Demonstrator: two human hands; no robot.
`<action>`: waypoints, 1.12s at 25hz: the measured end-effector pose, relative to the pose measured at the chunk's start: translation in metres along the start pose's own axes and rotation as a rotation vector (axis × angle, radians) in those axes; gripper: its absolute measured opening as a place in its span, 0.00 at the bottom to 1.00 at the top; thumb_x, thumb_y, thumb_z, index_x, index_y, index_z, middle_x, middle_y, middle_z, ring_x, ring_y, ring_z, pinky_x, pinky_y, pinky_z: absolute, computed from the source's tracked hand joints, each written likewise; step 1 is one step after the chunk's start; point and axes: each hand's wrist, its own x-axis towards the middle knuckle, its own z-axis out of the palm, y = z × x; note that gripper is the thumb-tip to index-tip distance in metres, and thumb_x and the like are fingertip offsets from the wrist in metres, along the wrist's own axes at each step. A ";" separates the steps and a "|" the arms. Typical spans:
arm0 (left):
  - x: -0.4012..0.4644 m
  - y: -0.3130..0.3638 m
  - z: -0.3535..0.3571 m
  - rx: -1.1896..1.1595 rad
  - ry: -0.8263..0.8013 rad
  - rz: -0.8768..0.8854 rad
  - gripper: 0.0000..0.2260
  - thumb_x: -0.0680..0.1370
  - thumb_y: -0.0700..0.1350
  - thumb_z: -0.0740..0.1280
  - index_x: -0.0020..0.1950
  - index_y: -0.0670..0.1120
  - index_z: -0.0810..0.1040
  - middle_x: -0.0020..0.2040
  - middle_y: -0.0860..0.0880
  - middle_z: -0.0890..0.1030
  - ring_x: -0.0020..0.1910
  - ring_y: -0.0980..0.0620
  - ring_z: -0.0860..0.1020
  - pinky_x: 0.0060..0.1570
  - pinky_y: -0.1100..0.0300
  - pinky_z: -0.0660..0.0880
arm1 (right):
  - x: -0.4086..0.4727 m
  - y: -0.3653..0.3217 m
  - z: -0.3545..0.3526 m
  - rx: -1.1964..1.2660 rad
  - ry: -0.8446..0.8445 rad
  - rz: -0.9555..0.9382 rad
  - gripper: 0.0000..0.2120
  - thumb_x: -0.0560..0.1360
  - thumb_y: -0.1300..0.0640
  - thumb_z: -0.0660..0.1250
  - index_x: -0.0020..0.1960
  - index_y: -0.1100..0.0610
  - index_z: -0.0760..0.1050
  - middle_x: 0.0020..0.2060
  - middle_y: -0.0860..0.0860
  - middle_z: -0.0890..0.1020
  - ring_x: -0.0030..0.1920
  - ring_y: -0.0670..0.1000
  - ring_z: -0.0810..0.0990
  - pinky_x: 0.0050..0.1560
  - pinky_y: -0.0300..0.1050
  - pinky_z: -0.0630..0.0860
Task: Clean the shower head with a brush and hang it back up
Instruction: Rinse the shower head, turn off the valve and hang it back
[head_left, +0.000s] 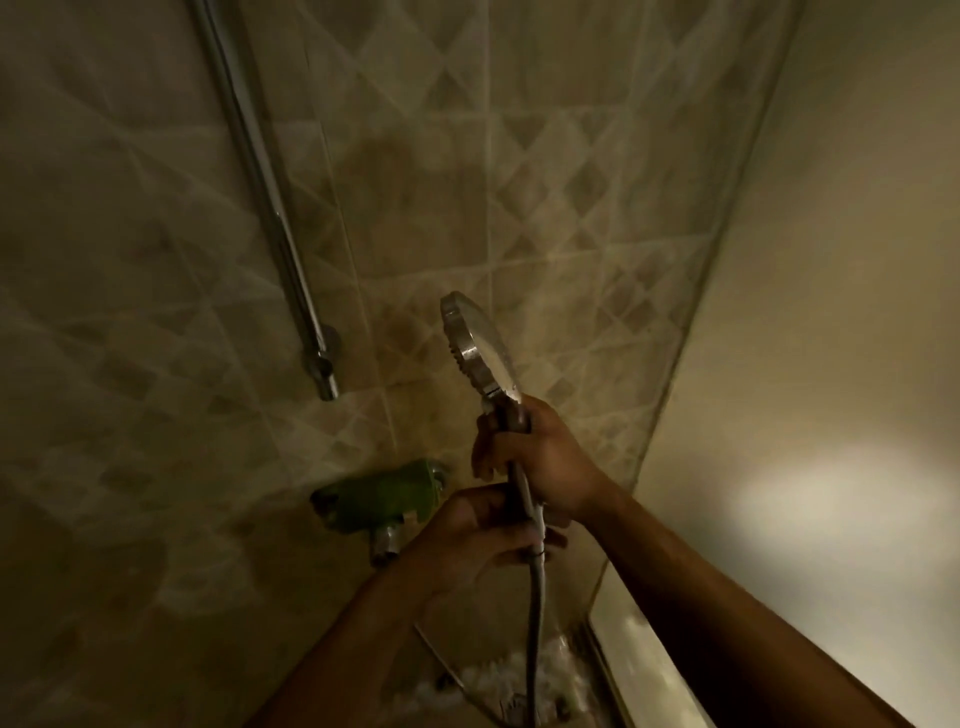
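A chrome shower head (480, 345) stands upright in mid-air in front of the tiled wall, its round face turned to the left. My right hand (540, 457) grips the handle just below the head. My left hand (467, 535) holds the lower end of the handle, where the hose (535, 623) joins and hangs down. No brush is in view.
A chrome slide rail (260, 171) runs down the wall at upper left and ends in a wall bracket (323, 364). A green-covered fitting (384, 493) sticks out of the wall, just left of my left hand. A plain wall (831, 312) stands at the right.
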 end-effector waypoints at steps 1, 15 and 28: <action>0.002 0.012 0.000 0.013 -0.001 0.044 0.10 0.74 0.33 0.72 0.49 0.46 0.87 0.50 0.42 0.87 0.52 0.40 0.84 0.55 0.45 0.81 | 0.005 -0.012 -0.002 -0.031 -0.022 -0.025 0.08 0.64 0.69 0.66 0.38 0.58 0.71 0.32 0.61 0.73 0.36 0.61 0.75 0.39 0.54 0.75; 0.042 0.224 0.007 0.428 0.260 0.402 0.03 0.72 0.35 0.76 0.45 0.40 0.85 0.44 0.39 0.86 0.45 0.41 0.86 0.49 0.42 0.83 | 0.060 -0.212 -0.040 -0.747 0.009 -0.281 0.11 0.78 0.53 0.67 0.59 0.54 0.75 0.47 0.50 0.82 0.41 0.52 0.85 0.38 0.54 0.84; 0.035 0.483 0.046 0.994 0.415 0.718 0.15 0.75 0.35 0.73 0.57 0.44 0.73 0.47 0.46 0.81 0.44 0.49 0.82 0.41 0.52 0.83 | 0.123 -0.421 -0.005 -0.640 0.073 -0.403 0.14 0.83 0.51 0.57 0.66 0.44 0.60 0.52 0.57 0.77 0.43 0.63 0.84 0.38 0.66 0.82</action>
